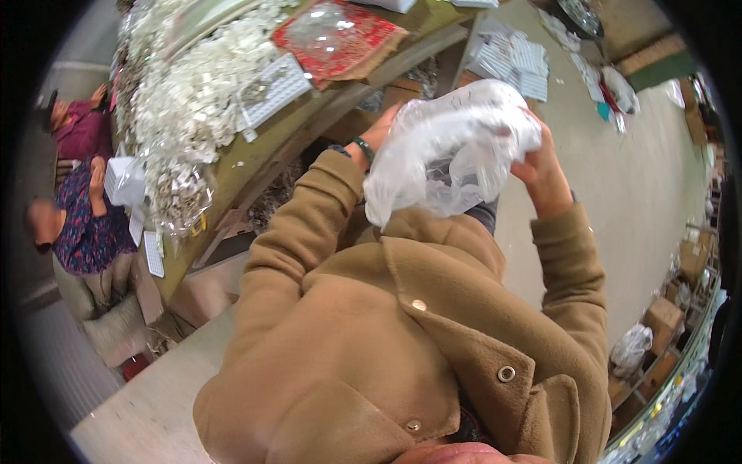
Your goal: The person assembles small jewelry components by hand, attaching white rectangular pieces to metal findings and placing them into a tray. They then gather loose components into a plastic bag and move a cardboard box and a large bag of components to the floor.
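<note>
A clear plastic bag (433, 147) hangs between my two hands in front of my body, its mouth spread and crumpled. Small contents, if any, cannot be made out through the film. At the bag's left side my left hand (380, 131) grips it, with most of the fingers hidden behind the plastic. My right hand (543, 168) is closed on the right edge, thumb and fingers bent around the film.
On the long table (232, 166) at the left lie a heap of small white pieces (185, 85), a white ridged tray (274, 91) and a red patterned sheet (332, 39). Two people sit beyond it. More white trays (510, 62) stand ahead; boxes (663, 321) fill shelves at the right.
</note>
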`<act>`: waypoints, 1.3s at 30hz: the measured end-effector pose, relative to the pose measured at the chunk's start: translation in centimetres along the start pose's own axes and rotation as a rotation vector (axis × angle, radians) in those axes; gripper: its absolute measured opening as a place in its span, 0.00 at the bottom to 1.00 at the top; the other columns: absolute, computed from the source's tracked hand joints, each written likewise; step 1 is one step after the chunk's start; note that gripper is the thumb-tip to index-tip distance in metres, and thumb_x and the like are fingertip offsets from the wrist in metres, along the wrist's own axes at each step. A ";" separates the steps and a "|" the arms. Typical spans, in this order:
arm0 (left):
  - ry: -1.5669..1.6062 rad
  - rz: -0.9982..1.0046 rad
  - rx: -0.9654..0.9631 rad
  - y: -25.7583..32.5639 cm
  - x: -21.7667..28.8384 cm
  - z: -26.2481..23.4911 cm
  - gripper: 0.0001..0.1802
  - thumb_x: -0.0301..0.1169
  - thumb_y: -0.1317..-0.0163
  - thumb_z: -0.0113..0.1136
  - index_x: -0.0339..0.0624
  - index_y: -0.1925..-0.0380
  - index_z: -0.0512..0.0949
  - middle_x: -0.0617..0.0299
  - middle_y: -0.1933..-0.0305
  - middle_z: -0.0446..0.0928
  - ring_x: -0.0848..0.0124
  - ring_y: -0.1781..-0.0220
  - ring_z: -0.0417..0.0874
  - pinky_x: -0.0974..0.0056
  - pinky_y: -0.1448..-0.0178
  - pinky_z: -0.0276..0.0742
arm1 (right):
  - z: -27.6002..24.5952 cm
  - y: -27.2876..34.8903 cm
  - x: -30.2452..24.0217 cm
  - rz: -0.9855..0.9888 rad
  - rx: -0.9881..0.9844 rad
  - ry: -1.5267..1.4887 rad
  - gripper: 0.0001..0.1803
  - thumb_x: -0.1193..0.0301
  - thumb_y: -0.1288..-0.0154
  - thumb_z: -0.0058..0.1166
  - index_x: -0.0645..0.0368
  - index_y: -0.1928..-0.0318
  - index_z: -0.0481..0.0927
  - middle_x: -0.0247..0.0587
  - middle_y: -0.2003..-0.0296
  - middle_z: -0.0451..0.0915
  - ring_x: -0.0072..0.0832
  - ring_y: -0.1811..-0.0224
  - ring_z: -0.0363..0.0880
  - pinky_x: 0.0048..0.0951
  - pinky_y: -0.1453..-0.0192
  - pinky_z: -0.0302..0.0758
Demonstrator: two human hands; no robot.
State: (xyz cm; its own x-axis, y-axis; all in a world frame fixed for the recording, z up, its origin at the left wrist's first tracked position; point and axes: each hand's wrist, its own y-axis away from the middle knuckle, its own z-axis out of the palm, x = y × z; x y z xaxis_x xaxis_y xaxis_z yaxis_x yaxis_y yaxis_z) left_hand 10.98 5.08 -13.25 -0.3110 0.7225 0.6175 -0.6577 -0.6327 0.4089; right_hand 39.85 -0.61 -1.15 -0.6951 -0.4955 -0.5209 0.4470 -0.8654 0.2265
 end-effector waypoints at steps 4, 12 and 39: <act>0.390 -0.098 -0.093 2.8 -3.6 -0.2 0.44 0.38 0.37 0.64 0.43 0.28 0.49 0.59 0.34 0.68 0.68 0.34 0.69 0.60 0.30 0.64 | -2.3 -2.5 1.6 -0.122 0.030 -0.154 0.22 0.58 0.27 0.42 0.61 0.45 0.76 0.43 0.51 0.81 0.34 0.51 0.82 0.38 0.47 0.80; -0.466 0.079 0.067 7.9 -5.3 0.4 0.47 0.40 0.39 0.64 0.46 0.26 0.47 0.57 0.28 0.62 0.60 0.29 0.65 0.55 0.27 0.60 | -4.9 -2.7 -0.1 -0.198 0.274 -0.129 0.27 0.49 0.27 0.43 0.58 0.43 0.75 0.42 0.50 0.81 0.35 0.49 0.80 0.39 0.44 0.78; -1.054 0.836 0.229 3.3 10.7 10.3 0.25 0.46 0.26 0.44 0.37 0.41 0.69 0.51 0.51 0.78 0.58 0.50 0.80 0.57 0.44 0.75 | 1.8 -0.1 -8.4 -0.520 0.374 0.377 0.10 0.69 0.29 0.51 0.64 0.56 0.79 0.40 0.65 0.82 0.19 0.70 0.79 0.19 0.67 0.78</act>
State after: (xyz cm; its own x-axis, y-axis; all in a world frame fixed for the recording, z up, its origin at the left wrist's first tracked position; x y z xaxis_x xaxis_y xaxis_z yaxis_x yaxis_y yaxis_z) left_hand 12.59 7.79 1.63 0.1779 -0.3834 0.9063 -0.3734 -0.8784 -0.2982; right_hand 44.66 3.51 4.66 -0.4941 -0.0138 -0.8693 -0.1556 -0.9823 0.1040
